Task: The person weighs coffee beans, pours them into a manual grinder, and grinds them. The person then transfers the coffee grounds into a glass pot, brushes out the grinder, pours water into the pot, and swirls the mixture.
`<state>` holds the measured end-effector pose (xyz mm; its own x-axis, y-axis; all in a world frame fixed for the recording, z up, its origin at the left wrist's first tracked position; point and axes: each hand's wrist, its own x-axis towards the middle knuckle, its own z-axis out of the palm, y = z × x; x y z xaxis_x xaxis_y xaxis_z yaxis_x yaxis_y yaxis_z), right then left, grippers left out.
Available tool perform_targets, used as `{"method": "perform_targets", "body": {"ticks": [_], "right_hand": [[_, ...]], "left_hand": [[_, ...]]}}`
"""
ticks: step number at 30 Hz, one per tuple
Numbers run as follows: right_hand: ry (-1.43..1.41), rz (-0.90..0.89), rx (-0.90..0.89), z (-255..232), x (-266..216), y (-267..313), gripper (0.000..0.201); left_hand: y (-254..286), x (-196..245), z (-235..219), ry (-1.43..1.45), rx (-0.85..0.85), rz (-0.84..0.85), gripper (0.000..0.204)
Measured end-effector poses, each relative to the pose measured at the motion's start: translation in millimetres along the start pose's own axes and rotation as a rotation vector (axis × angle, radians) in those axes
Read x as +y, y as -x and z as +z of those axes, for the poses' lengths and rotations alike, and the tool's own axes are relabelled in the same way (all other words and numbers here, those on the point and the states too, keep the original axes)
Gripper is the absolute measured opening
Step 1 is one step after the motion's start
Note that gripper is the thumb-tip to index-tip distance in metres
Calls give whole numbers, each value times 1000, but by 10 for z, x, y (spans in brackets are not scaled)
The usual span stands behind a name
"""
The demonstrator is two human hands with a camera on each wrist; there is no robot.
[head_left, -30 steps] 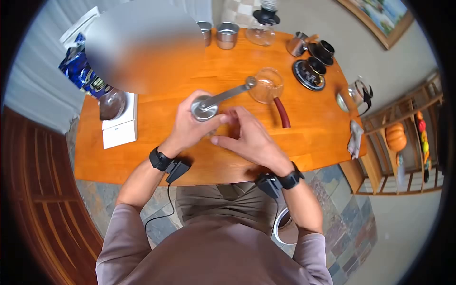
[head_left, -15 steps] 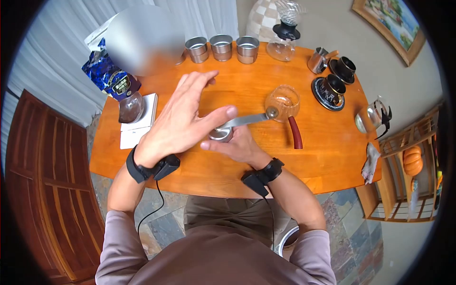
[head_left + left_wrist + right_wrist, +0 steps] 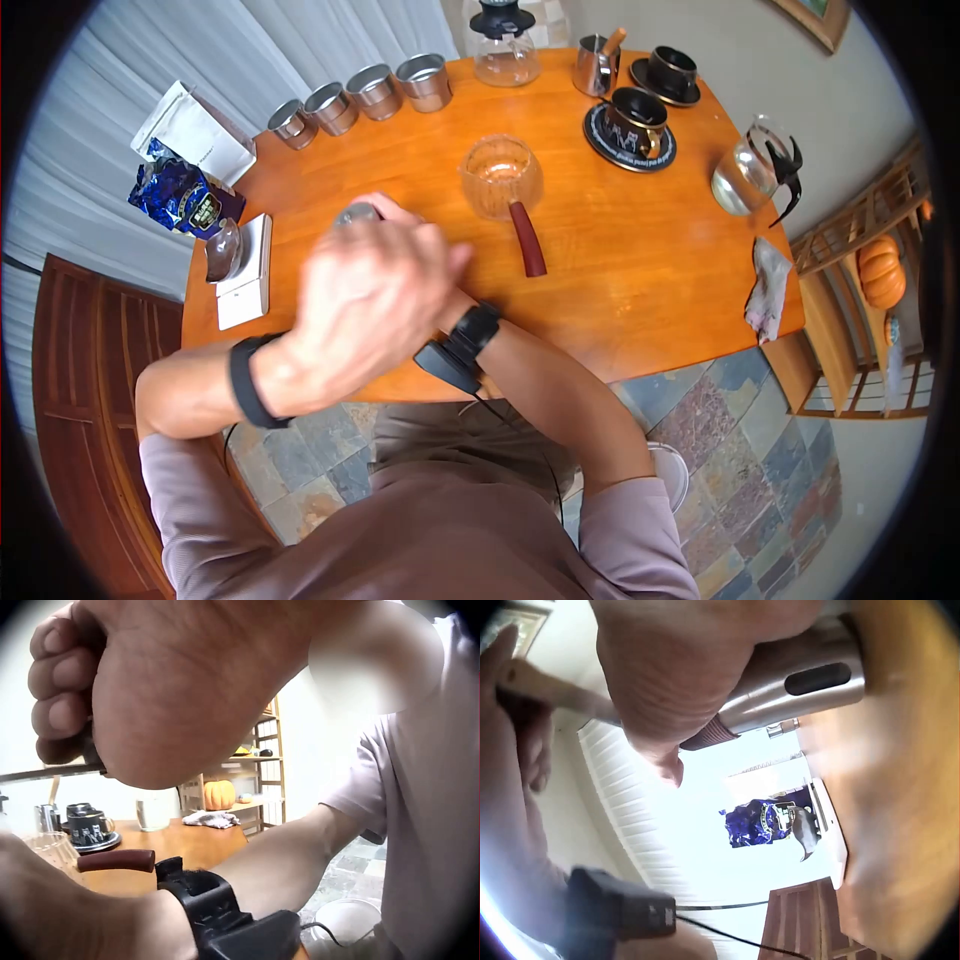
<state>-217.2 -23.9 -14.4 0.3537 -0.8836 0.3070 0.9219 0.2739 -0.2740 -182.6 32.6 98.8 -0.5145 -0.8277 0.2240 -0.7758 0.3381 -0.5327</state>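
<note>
My right hand wraps round the upright body of a manual coffee grinder, a brushed steel cylinder with a dark oblong window and a ribbed band. Its metal top peeks out past my hands in the head view. My left hand lies over the right one, hiding most of it. In the left wrist view, curled fingers grip the end of the grinder's flat crank. A glass pot with a dark red handle stands just right of my hands.
Left on the wooden table are a white scale, a glass cup and a blue coffee bag. Several steel cups line the back. Black cups on saucers, a glass jug and a cloth are right.
The grinder passed from my left hand to my right. My left hand then spread open beside it and now grips the crank. Both hands moved left, and the head view shifted.
</note>
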Motion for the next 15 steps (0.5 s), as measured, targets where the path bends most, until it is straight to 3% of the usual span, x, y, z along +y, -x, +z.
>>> {"method": "perform_targets", "body": {"ticks": [2,4,6,10,12,13,15], "right_hand": [[981,-73,29,-108,-2,-183,38],[921,-91,33,-108,71,-163,37],[1038,-90,-26,-80,27,-136,36],[901,-63,-72,-151,59,-161,32],[926,-56,-122,-176,-21,-165,32],[974,-81,-134,-166,-58,-165,33],[1024,-91,-170,-157,-130,-169,33]], "left_hand": [[219,-73,-86,-74,30,-27,40],[450,-113,-89,-44,-29,-113,41],[660,-157,-69,-19,-90,-225,42],[846,-393,89,93,-1,-444,38],[951,-600,311,-14,83,-279,33],[967,-650,390,-21,78,-305,33],[1001,-741,551,-137,144,-93,26]]}}
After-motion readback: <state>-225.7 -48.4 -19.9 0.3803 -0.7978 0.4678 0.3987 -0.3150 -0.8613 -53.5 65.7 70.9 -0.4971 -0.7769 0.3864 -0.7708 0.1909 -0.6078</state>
